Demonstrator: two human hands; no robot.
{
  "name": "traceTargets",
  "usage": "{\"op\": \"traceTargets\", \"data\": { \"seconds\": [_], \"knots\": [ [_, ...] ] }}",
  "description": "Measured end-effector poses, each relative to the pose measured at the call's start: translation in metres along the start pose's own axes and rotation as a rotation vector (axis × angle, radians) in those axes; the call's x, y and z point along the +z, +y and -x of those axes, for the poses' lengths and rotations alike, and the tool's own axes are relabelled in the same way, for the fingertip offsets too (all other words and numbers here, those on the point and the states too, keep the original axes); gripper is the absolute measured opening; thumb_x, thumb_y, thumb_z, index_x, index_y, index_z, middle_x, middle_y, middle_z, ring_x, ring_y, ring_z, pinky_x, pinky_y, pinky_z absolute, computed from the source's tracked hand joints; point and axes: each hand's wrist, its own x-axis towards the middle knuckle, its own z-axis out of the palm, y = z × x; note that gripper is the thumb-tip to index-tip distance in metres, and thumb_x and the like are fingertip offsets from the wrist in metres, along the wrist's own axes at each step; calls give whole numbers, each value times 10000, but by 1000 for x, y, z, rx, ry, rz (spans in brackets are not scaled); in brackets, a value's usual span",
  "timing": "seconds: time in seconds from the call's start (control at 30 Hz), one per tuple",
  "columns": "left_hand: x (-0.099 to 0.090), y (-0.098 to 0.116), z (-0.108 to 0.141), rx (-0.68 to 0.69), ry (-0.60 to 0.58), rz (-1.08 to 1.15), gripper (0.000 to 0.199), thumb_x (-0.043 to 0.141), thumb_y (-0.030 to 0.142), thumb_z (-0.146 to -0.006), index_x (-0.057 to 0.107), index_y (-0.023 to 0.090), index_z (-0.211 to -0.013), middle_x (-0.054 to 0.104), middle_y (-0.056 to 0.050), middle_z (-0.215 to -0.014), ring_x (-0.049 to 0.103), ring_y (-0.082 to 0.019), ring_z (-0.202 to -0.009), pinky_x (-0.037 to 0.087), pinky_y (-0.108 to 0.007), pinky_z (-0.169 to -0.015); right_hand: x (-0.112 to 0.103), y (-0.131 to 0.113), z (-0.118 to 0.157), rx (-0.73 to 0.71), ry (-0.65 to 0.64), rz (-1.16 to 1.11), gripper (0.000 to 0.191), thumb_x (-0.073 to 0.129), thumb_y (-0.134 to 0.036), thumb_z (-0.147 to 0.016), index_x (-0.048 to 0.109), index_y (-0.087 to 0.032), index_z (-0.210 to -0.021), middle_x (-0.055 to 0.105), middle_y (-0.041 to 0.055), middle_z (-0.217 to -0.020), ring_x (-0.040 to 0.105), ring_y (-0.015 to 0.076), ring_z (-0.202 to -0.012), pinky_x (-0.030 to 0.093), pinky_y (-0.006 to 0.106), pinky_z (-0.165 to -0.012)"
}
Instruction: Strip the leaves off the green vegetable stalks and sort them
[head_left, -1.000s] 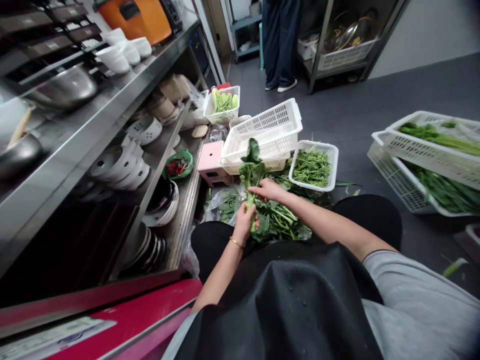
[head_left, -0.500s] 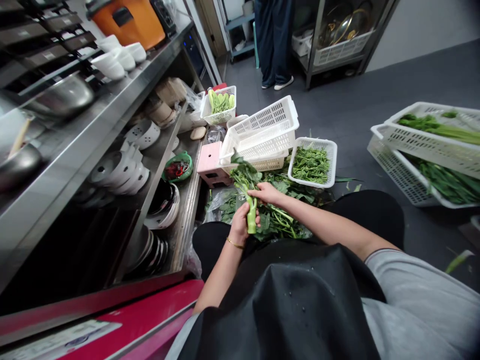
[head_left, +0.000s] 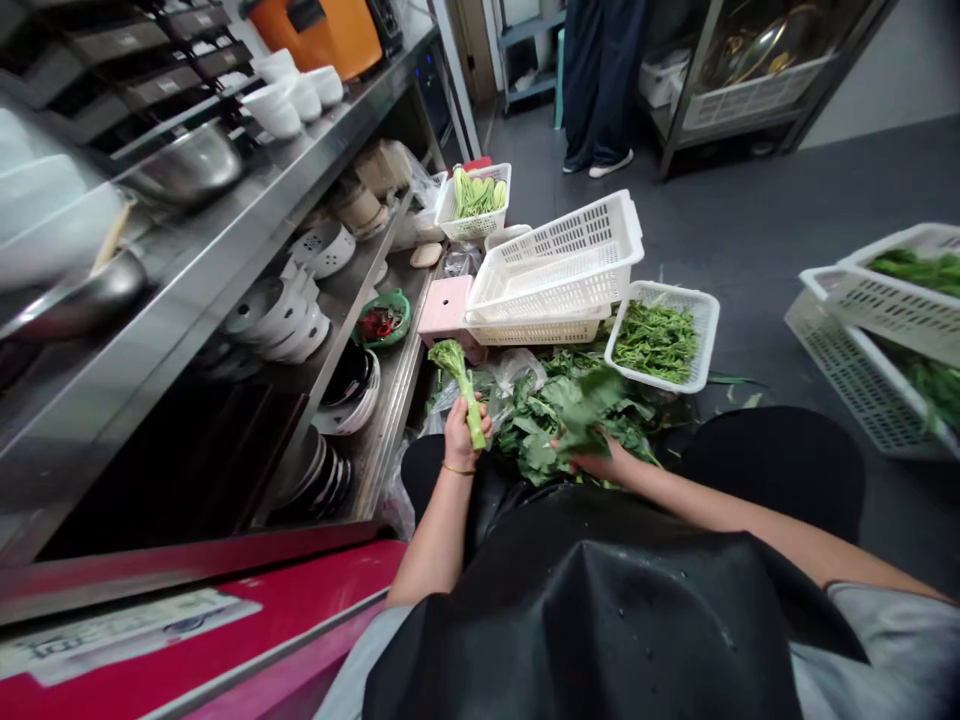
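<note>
My left hand [head_left: 459,438] is closed around the thick pale stalk of a broccoli stem [head_left: 466,392], whose green head points up and away from me. Lower and to the right, my right hand [head_left: 606,462] grips broccoli leaves [head_left: 596,405], which are smeared by motion and partly cover the fingers. Beneath both hands spreads a heap of cut leaves and stems [head_left: 536,425], with clear plastic showing at its left side.
Beyond the heap are stacked white baskets [head_left: 555,270], a pink stool [head_left: 444,305] and a basket of green stems [head_left: 658,340]. Steel shelving [head_left: 300,150] with bowls runs along the left. More vegetable baskets [head_left: 862,350] stand at right. A person [head_left: 600,85] stands at the back.
My hands have drawn apart. The right hand has left the stem and moved right and down with leaves, while the left still holds the stem, now bare of most leaves. The view has shifted.
</note>
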Motion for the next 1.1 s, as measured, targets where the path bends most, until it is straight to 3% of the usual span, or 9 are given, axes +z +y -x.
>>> {"op": "traceTargets", "data": {
  "seconds": [0.17, 0.3, 0.4, 0.53, 0.63, 0.77, 0.9, 1.0, 1.1],
  "knots": [
    [1, 2, 35, -28, -268, -40, 351, 527, 457, -837, 524, 164, -1030, 542, 2, -663, 466, -97, -380, 357, -208, -329, -31, -13, -38, 14, -39, 184, 364, 803, -317, -559, 477, -191, -459, 411, -19, -384, 525, 151, -500, 384, 244, -506],
    [23, -9, 50, -98, -340, -119, 327, 580, 419, -820, 541, 156, -1011, 582, -15, -694, 535, -107, -454, 428, -224, -435, -34, -67, -56, -162, -106, 196, 285, 614, -446, -786, 622, -161, -775, 608, 4, -615, 565, 119, -564, 407, 213, -548],
    [40, -16, 42, -135, -247, -109, 288, 635, 390, -785, 551, 150, -921, 581, -4, -661, 559, -110, -521, 448, -226, -522, -17, -93, -43, -398, 4, 465, 249, 499, -335, -881, 623, -135, -802, 645, 51, -729, 566, 122, -601, 400, 224, -567],
    [48, -14, 26, -49, 25, -87, 311, 611, 444, -784, 530, 146, -815, 558, 6, -599, 522, -96, -491, 412, -208, -497, 4, -84, -4, -664, -30, 820, 271, 405, -282, -928, 631, -132, -928, 652, 128, -931, 590, 177, -720, 384, 262, -554],
    [43, -9, 25, -14, -1, -217, 356, 564, 506, -803, 520, 162, -884, 563, 11, -627, 489, -87, -445, 387, -208, -462, -6, -73, 4, -536, -74, 888, 320, 545, -413, -867, 627, -120, -968, 650, 140, -896, 598, 198, -705, 391, 273, -560],
    [39, -14, 37, 174, -5, -598, 311, 628, 460, -778, 525, 183, -874, 535, 28, -673, 513, -86, -486, 383, -197, -484, -32, -90, -22, -239, 102, 757, 491, 565, -604, -788, 628, -149, -964, 659, 107, -839, 614, 207, -719, 398, 264, -595],
    [44, -24, 47, 264, -12, -783, 275, 643, 416, -776, 583, 181, -906, 530, 17, -692, 505, -93, -528, 379, -200, -505, -33, -110, -37, -184, 237, 764, 401, 477, -509, -871, 647, -151, -812, 664, 106, -785, 614, 200, -720, 378, 259, -591],
    [47, -23, 44, 92, -77, -595, 268, 651, 411, -764, 580, 163, -836, 535, 15, -648, 491, -98, -508, 372, -205, -483, -16, -103, -18, -496, 174, 842, 258, 469, -316, -880, 645, -133, -836, 654, 116, -794, 592, 174, -673, 371, 259, -579],
    [45, -13, 37, -119, -66, -245, 293, 616, 428, -782, 569, 143, -823, 541, 4, -626, 489, -98, -481, 373, -207, -454, -4, -86, 6, -849, 1, 652, 247, 456, -311, -875, 622, -150, -789, 633, 86, -734, 555, 145, -625, 386, 256, -578]
  ]
}}
